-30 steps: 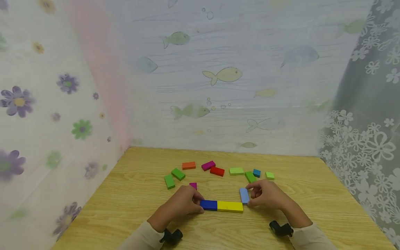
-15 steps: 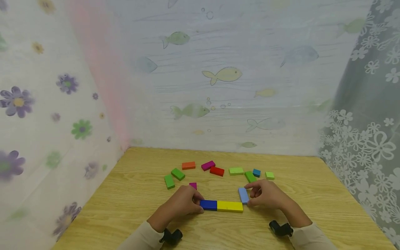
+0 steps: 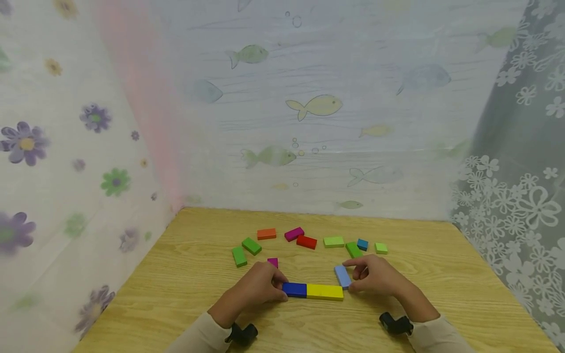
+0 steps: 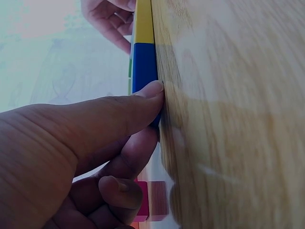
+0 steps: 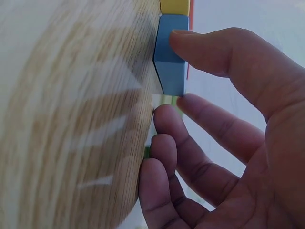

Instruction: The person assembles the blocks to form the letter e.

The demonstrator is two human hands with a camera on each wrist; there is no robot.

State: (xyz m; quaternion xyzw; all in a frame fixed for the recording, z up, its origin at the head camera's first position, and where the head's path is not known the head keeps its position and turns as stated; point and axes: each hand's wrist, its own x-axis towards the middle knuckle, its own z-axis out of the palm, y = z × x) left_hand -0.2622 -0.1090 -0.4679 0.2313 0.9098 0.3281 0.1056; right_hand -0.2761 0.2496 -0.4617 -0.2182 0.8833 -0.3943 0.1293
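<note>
A dark blue block (image 3: 295,289) and a yellow block (image 3: 324,292) lie end to end in a row on the table. My left hand (image 3: 259,284) pinches the left end of the dark blue block between thumb and fingers. A light blue block (image 3: 342,277) lies at the yellow block's right end, turned across the row with its far end tilted left. My right hand (image 3: 378,275) holds it with the thumb (image 5: 205,50) on its near part and the index fingertip (image 5: 190,102) at its far corner. The other right fingers are loosely curled.
A magenta block (image 3: 273,263) is partly hidden behind my left hand. Farther back lie several loose blocks, among them an orange block (image 3: 267,234), a red block (image 3: 306,241), green blocks and a small blue block (image 3: 362,244). A fish-patterned curtain (image 3: 318,147) hangs behind the table.
The far end of the light blue block has swung a little to the left, with my right index finger following it. My left hand and the dark blue and yellow blocks have stayed put.
</note>
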